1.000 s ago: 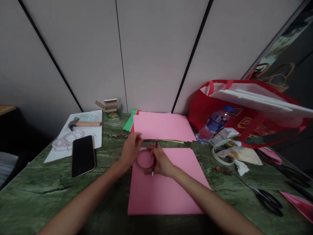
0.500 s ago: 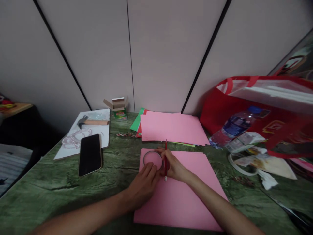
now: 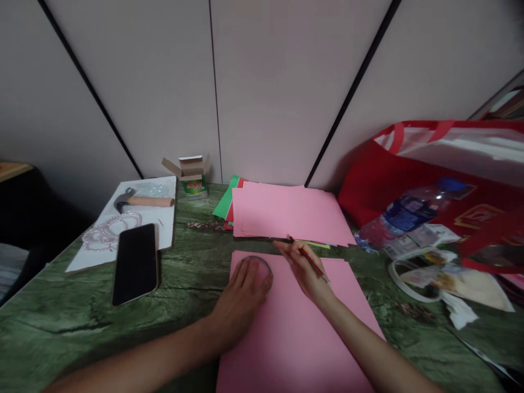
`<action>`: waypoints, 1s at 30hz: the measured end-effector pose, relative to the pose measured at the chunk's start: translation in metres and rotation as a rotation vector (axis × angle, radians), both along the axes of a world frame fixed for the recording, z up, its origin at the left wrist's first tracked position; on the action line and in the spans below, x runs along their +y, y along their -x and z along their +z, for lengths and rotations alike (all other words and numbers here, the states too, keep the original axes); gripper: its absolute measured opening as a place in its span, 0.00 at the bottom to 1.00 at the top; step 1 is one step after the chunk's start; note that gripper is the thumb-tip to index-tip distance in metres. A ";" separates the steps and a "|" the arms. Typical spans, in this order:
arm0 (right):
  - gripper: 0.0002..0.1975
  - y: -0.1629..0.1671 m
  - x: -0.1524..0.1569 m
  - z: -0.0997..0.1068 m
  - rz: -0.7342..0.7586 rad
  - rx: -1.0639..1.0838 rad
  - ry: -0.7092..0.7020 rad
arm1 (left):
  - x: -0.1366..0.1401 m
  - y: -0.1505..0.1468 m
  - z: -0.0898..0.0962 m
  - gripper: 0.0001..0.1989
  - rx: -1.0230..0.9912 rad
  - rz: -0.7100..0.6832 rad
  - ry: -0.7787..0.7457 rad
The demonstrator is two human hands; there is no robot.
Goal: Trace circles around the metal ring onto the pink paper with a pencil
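A stack of pink paper (image 3: 303, 338) lies in front of me. On its upper left part sits a thin round ring (image 3: 268, 265), largely covered by my left hand (image 3: 245, 289). The fingers of that hand lie flat across the ring, with the thumb near its right side. My right hand (image 3: 305, 267) is closed around a red pencil (image 3: 311, 261) and is to the right of the ring, apart from it. The pencil slants, its pale end toward my wrist. Whether the ring has a solid middle is hidden by my fingers.
Behind lies more pink paper (image 3: 286, 213) over green and red sheets. At left are a black phone (image 3: 136, 265), a hammer (image 3: 147, 201), bead strings (image 3: 110, 232) and an open small box (image 3: 194, 183). A red bag (image 3: 368, 185), bottle (image 3: 409, 210) and white tape roll (image 3: 409, 289) stand right.
My right hand has moved right, away from the ring, and the pencil has tilted from upright to slanted. My left hand has slid further over the ring. The view has shifted slightly.
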State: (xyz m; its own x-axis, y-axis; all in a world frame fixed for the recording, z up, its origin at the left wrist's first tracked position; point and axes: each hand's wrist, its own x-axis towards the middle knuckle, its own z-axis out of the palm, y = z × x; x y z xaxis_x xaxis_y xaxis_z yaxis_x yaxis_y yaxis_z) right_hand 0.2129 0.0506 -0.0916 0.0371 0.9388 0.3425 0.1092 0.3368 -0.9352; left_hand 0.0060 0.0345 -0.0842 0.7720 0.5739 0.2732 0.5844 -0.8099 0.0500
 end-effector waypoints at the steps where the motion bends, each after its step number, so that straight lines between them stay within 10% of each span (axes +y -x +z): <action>1: 0.08 0.000 0.001 0.000 -0.017 0.088 0.019 | 0.000 -0.002 0.002 0.31 0.009 0.009 0.011; 18: 0.15 0.009 0.020 0.010 -0.104 0.306 0.270 | -0.002 -0.013 0.001 0.28 0.090 -0.001 0.025; 30: 0.04 0.074 0.060 0.049 0.497 -0.207 0.196 | -0.003 -0.014 0.007 0.27 0.118 -0.018 0.053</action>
State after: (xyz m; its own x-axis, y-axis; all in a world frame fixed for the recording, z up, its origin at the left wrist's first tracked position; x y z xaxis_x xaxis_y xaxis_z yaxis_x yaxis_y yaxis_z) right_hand 0.1387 0.1104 -0.0422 -0.4741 0.8732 0.1129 0.1697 0.2164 -0.9614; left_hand 0.0203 0.0320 -0.0772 0.8076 0.5706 0.1492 0.5739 -0.8186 0.0246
